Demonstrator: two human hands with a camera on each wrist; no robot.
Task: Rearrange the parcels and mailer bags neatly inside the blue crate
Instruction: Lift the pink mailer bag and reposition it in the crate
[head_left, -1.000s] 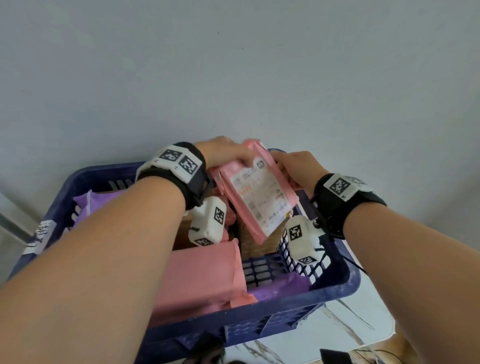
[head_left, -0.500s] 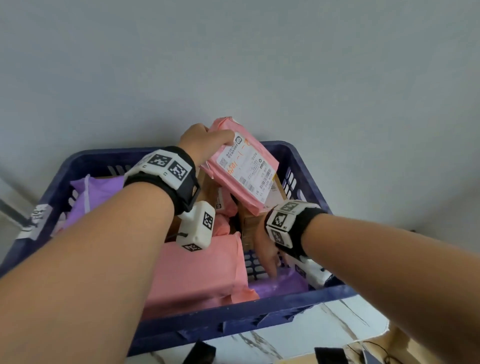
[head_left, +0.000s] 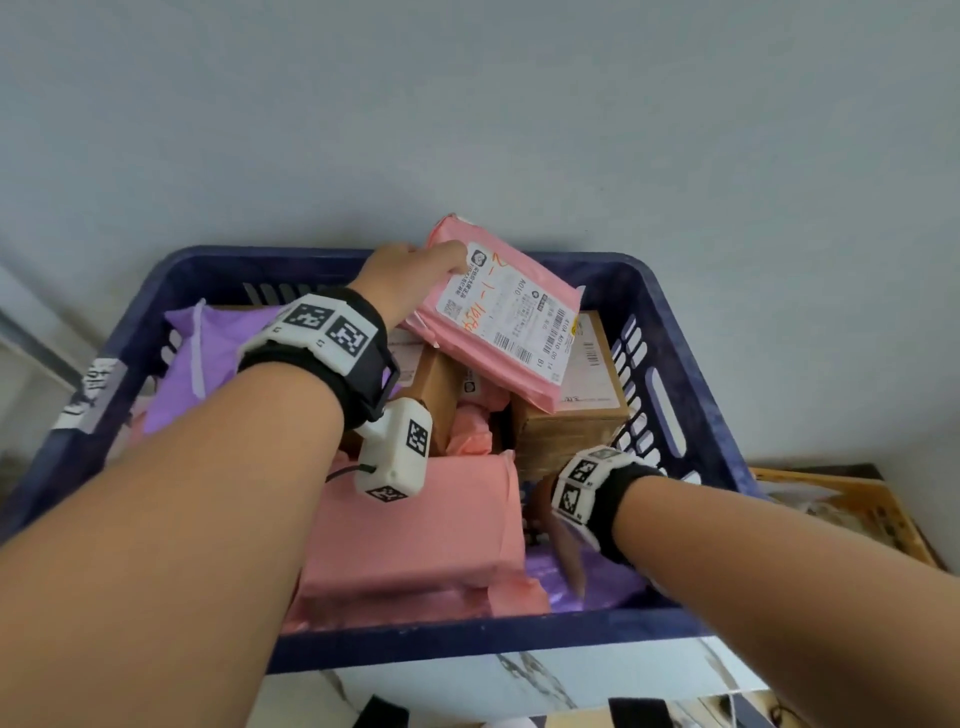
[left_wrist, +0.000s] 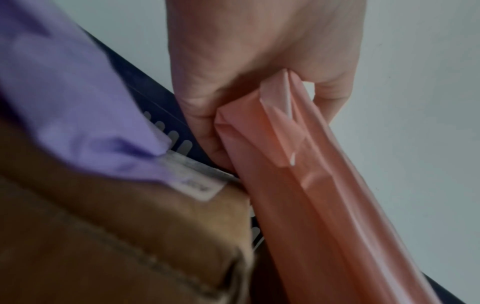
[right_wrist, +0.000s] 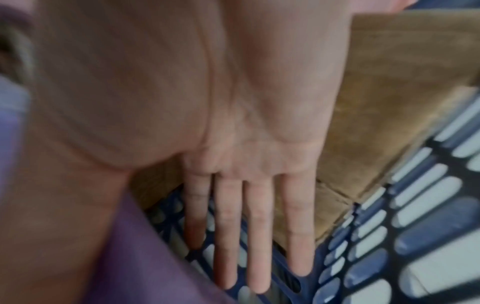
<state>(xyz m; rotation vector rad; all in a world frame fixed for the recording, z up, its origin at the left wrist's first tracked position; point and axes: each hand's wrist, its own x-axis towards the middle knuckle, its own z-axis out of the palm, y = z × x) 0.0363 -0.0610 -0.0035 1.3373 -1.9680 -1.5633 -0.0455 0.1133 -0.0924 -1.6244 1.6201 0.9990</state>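
Pinching one end of the labelled pink mailer (head_left: 498, 317), the left hand (head_left: 400, 275) holds it tilted above the cardboard box (head_left: 571, 415) at the blue crate's (head_left: 675, 332) far side. The right hand (right_wrist: 246, 164), fingers straight and together, reaches into the gap beside that box, near the purple bag (head_left: 597, 582). Risk, in my judgement: the slack one-end hold lets the mailer sag, snag the box and land crooked.

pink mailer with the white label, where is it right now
Head view: the pink mailer is held up by the left hand at the blue crate's far side, over a cardboard box.
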